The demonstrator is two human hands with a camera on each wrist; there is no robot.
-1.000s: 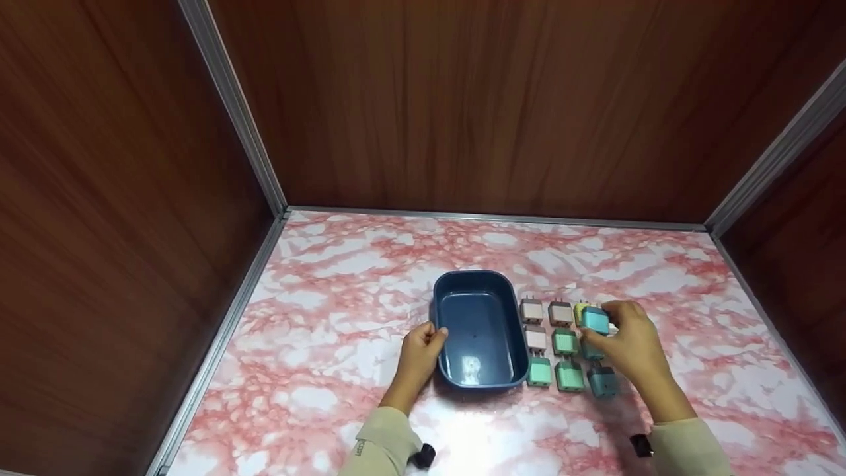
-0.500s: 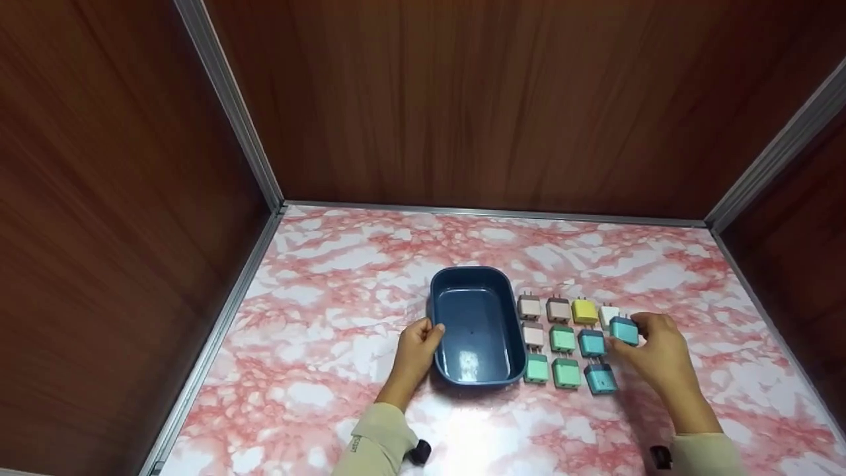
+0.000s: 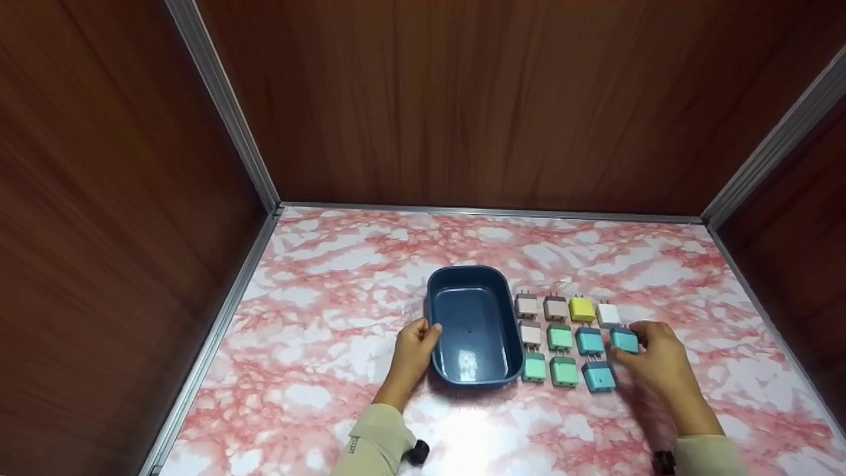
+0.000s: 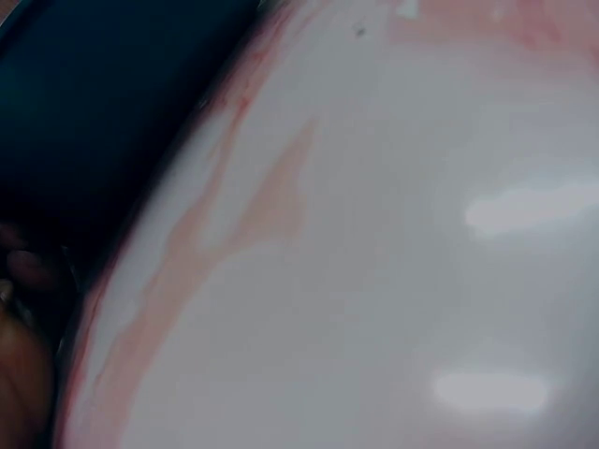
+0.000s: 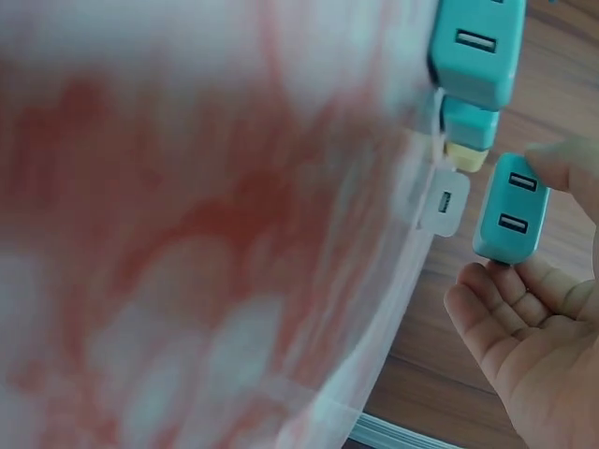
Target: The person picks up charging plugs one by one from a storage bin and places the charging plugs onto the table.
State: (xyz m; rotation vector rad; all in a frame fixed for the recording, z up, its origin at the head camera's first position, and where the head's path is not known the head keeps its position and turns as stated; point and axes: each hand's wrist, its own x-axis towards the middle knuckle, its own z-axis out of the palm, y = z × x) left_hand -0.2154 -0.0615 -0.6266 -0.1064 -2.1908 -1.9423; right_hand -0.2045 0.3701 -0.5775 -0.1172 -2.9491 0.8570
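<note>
My left hand [image 3: 413,352] grips the left wall of a dark blue plastic bin [image 3: 470,337], thumb over the rim. In the left wrist view, part of this hand [image 4: 23,365] shows beside the bin's dark side [image 4: 103,103]. My right hand [image 3: 661,360] pinches a turquoise USB wall charger [image 3: 624,340] between thumb and fingers, at the right end of the middle row of chargers. Two USB ports on that charger [image 5: 512,208] face the right wrist camera. Just behind it stands a white charger [image 3: 609,315]; another turquoise charger [image 3: 590,341] is to its left.
Several more chargers stand in rows right of the bin: a yellow one [image 3: 582,309], pinkish ones [image 3: 556,309], green ones [image 3: 564,372] and a turquoise one [image 3: 599,375] in front. Brown wood-grain panels [image 3: 456,106] enclose the red-and-white marbled table [image 3: 357,264].
My right hand has moved right with the turquoise charger, then slightly nearer and lower, uncovering the yellow and white chargers. The left hand keeps its grip on the bin.
</note>
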